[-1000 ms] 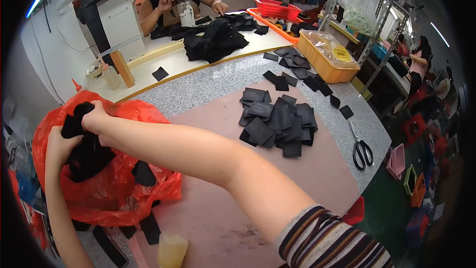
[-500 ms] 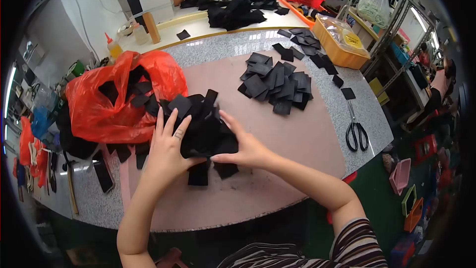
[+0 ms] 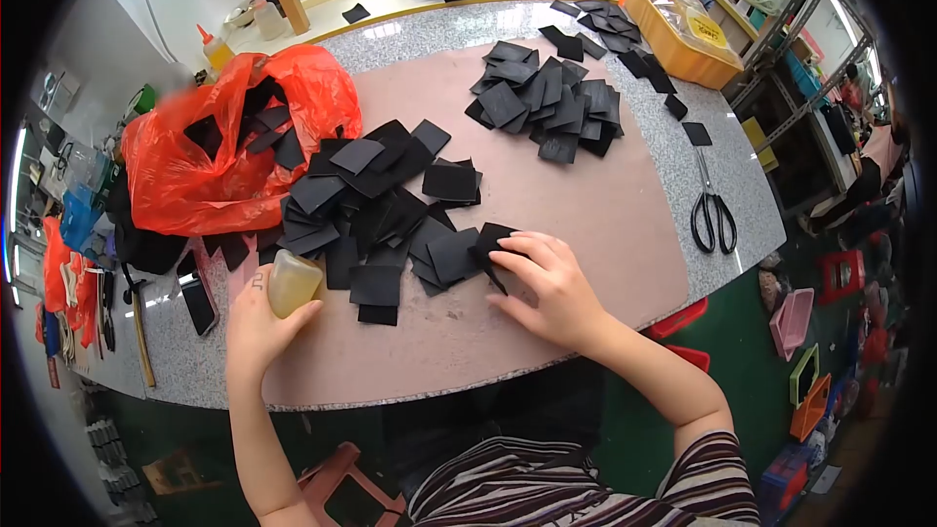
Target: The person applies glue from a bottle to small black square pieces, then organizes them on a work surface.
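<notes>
My left hand (image 3: 262, 317) is wrapped round a translucent squeeze bottle (image 3: 295, 283) of yellowish liquid, at the near left of the pink mat (image 3: 439, 361). The bottle's tip is not clear to see. Between the fingers and thumb of my right hand (image 3: 551, 288) is a black fabric square (image 3: 491, 240), partly hidden by the fingers. Between my hands, and beyond them, lies a loose spread of black squares (image 3: 376, 195). A red plastic bag (image 3: 234, 176) with more black squares in its mouth stands just beyond my left hand.
A second heap of black squares (image 3: 547, 102) lies at the far right of the mat. Black-handled scissors (image 3: 713, 220) rest at the right edge. An orange bin (image 3: 683, 34) stands at the back right. A phone (image 3: 198, 303) and an orange-tipped bottle (image 3: 216, 49) are on the left.
My hands have parted from the gathered pile, which now lies spread out. My left hand has moved left and taken the bottle; my right has moved right and grips a black square.
</notes>
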A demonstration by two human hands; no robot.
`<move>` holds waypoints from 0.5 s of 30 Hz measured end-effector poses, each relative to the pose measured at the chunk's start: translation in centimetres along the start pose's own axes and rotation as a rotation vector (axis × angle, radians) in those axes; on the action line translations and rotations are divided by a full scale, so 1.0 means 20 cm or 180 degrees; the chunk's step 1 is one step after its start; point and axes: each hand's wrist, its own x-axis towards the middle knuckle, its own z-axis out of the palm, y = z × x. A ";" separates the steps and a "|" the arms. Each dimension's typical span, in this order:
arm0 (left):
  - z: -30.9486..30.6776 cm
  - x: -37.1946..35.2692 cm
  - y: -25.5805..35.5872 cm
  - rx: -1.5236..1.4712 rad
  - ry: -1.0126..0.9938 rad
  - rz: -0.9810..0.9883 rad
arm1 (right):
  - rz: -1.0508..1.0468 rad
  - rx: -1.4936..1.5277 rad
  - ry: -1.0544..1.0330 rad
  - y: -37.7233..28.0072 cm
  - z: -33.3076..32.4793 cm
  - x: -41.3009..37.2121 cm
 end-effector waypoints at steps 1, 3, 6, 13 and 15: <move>0.01 0.01 0.00 -0.0014 0.0003 -0.0005 | -0.0110 -0.0239 0.0078 0.00 0.03 0.01; 0.00 0.01 -0.01 -0.0539 0.0021 -0.0228 | 0.0172 0.0042 0.0066 0.00 0.07 0.04; 0.00 -0.09 -0.24 -0.2385 -0.0038 -0.0944 | -0.0432 -0.0420 0.0159 -0.04 0.08 0.01; 0.02 -0.31 0.09 -0.6007 0.0016 -0.0066 | -0.0391 -0.0071 -0.1014 -0.27 0.03 -0.19; 0.08 -0.33 0.19 -0.5244 0.0213 0.0040 | 0.0021 0.0866 -0.0944 -0.26 -0.05 -0.22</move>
